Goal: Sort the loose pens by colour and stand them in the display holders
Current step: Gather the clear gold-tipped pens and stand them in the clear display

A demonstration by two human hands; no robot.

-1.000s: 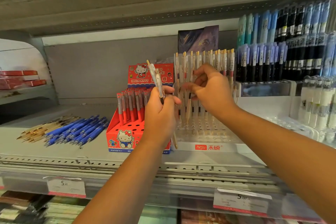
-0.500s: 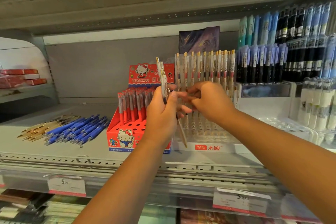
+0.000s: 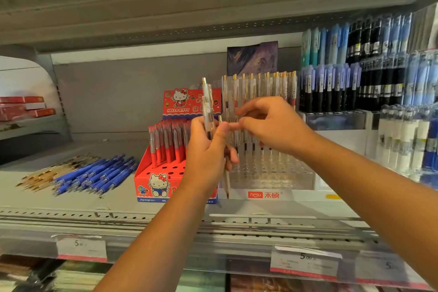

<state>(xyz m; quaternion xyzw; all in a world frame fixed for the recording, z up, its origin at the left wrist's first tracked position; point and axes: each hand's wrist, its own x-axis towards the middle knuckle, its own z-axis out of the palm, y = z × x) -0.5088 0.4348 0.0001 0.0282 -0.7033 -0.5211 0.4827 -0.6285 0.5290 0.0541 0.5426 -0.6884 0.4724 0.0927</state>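
Head view puts the job partway done: the left hand point(image 3: 208, 152) grips a small bunch of clear pens point(image 3: 207, 104) upright in front of the clear holder point(image 3: 272, 174), whose back rows stand full of matching gold-clipped pens while its front holes are bare. The right hand point(image 3: 275, 125) has its fingers curled, the tips meeting the left thumb at the bunch; whether it has pinched a pen cannot be told. The red box point(image 3: 163, 173) just beside holds red pens point(image 3: 166, 142) at the back, front holes open. Loose on the shelf point(image 3: 118, 199), well apart, lie blue pens point(image 3: 94, 173) and gold-trimmed pens point(image 3: 40, 176), so much sorting looks left to do
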